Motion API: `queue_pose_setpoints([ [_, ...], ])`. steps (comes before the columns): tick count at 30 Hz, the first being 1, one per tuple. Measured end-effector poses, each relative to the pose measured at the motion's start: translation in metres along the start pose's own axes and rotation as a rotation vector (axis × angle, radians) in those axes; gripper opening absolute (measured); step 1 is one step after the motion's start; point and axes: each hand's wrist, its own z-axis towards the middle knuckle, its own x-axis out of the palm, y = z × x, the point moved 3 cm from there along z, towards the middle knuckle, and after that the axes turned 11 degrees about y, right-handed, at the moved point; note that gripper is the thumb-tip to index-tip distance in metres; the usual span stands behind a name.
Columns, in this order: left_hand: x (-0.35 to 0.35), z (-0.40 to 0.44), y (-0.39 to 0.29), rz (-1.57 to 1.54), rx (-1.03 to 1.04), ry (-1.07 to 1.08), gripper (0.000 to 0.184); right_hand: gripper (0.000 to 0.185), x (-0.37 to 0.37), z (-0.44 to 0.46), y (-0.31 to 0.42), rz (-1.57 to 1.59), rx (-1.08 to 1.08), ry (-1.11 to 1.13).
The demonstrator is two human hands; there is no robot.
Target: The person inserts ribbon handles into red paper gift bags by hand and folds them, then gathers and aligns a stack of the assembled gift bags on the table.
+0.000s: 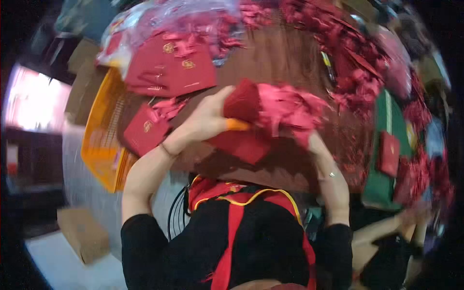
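My left hand [210, 113] is closed around a dark red piece [243, 100], with something orange [237, 124] at its thumb. Below that piece is a flat red sheet or bag [249, 145], blurred by motion. A bunch of pinkish-red ribbon [290, 107] spreads between my two hands. My right hand [313, 140] is at the lower right end of this ribbon. Ribbon and blur hide its fingers. Left of my left hand lie flat red bags [193, 77] with gold emblems and ribbon on them, and a smaller red one [144, 129].
An orange plastic basket [99, 140] stands at the brown table's [275, 55] left edge. Red ribbon heaps [360, 87] and a green case [386, 183] with a red packet [389, 153] lie right. Plastic wrap [159, 19] is at the back. Another person's arm [382, 229] shows lower right.
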Motion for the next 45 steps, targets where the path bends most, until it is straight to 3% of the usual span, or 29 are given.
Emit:
queue_pose_setpoints([
  [3, -0.005, -0.002, -0.014, 0.208, 0.068, -0.037, 0.062, 0.056, 0.004, 0.035, -0.014, -0.004, 0.024, 0.194],
  [5, -0.004, 0.003, -0.022, 0.438, 0.074, -0.046, 0.047, 0.056, 0.001, -0.037, -0.032, -0.028, 0.024, 0.285],
  [9, -0.012, 0.018, -0.054, 0.749, 0.222, 0.036, 0.033, 0.056, 0.008, -0.036, -0.045, -0.088, 0.030, 0.390],
  [10, -0.011, 0.022, -0.058, 0.862, 0.284, 0.043, 0.029, 0.056, 0.006, 0.046, -0.035, -0.105, 0.023, 0.405],
  [11, -0.008, 0.028, -0.057, 0.922, 0.265, 0.063, 0.025, 0.056, 0.004, 0.046, -0.036, -0.121, 0.013, 0.416],
  [12, -0.006, 0.034, -0.052, 0.970, 0.261, 0.079, 0.024, 0.056, 0.008, -0.015, -0.047, -0.139, 0.003, 0.423],
  [13, -0.005, 0.040, -0.045, 1.021, 0.258, 0.096, 0.023, 0.056, 0.004, 0.085, -0.033, -0.158, -0.010, 0.428],
  [16, -0.006, 0.054, -0.019, 0.957, 0.162, 0.159, 0.022, 0.057, 0.007, 0.090, -0.034, -0.221, -0.053, 0.439],
  [26, 0.008, 0.061, -0.013, 1.004, 0.195, 0.063, 0.022, 0.057, -0.017, 0.075, -0.036, -0.402, -0.170, 0.366],
  [30, 0.013, 0.057, -0.011, 1.128, 0.230, -0.048, 0.039, 0.058, -0.022, 0.075, -0.039, -0.473, -0.203, 0.325],
  [39, 0.009, 0.063, -0.015, 1.045, 0.005, 0.152, 0.031, 0.059, -0.044, 0.071, -0.048, -0.606, -0.258, 0.131],
  [42, -0.008, 0.058, -0.023, 0.900, 0.020, 0.112, 0.033, 0.059, -0.063, 0.052, -0.049, -0.651, -0.281, 0.064],
  [43, -0.014, 0.058, -0.022, 0.817, -0.071, 0.119, 0.042, 0.059, -0.050, 0.046, -0.035, -0.666, -0.286, 0.040],
  [44, -0.020, 0.053, -0.019, 0.603, -0.013, 0.084, 0.044, 0.056, -0.037, 0.032, -0.017, -0.941, -0.239, -0.034],
  [45, -0.023, 0.049, -0.014, 0.385, 0.037, 0.046, 0.047, 0.053, -0.041, 0.030, -0.019, -0.505, -0.097, -0.038],
])
